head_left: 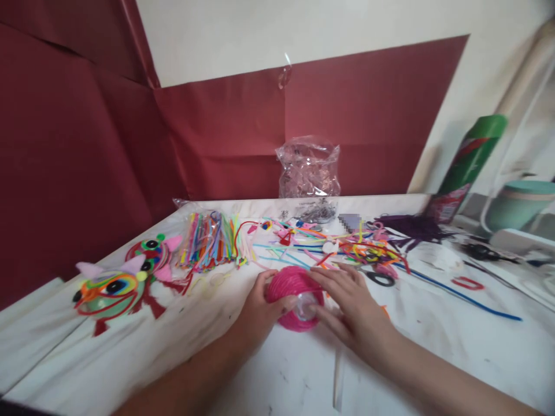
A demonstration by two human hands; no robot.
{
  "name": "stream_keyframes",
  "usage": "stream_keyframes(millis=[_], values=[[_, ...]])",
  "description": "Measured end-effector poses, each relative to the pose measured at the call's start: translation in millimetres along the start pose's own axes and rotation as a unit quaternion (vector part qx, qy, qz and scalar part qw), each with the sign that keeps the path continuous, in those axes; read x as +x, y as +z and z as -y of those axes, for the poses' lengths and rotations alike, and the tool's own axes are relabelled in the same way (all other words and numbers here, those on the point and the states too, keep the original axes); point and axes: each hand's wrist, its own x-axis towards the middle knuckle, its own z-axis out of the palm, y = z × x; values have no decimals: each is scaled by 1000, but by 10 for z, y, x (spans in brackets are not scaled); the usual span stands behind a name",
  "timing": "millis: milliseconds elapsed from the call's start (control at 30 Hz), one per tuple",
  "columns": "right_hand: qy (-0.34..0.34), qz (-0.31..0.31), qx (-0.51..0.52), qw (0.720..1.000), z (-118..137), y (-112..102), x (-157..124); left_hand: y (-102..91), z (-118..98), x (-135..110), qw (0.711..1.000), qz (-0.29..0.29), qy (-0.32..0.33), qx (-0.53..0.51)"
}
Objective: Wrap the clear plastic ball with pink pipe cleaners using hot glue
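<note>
A bright pink round piece point(289, 284), wound in rings of what looks like fuzzy cord, is held just above or on the white table. A shiny clear patch in its near side faces me; I cannot tell if it is a hole or plastic. My left hand point(259, 309) grips the left side, thumb across the front and fingers behind. On the right side, my right hand point(353, 312) rests its fingers over the top and its thumb by the clear patch. Colourful pipe cleaners point(368, 251) lie scattered just beyond my hands.
Two decorated animal heads with pink ears point(113, 289) stand at left. Behind are a bundle of pipe cleaners point(212, 242) and a clear plastic bag point(309, 170). Rightward lie a black ring point(380, 279), a long blue pipe cleaner point(463, 293), purple strands point(411, 228) and a green can point(472, 162).
</note>
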Motion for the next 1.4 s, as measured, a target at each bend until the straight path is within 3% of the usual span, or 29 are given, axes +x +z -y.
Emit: stream_keyframes(millis=[333, 700, 1167, 1400], values=[[-36, -42, 23, 998, -12, -32, 31, -19, 71, -28, 998, 45, 21, 27], [-17, -37, 38, 998, -27, 34, -4, -17, 72, -36, 998, 42, 10, 39], [-20, -54, 37, 998, 131, 13, 29, -76, 159, 25, 988, 50, 89, 120], [-25, -46, 48, 997, 147, 27, 6, -38, 143, -14, 987, 33, 80, 133]])
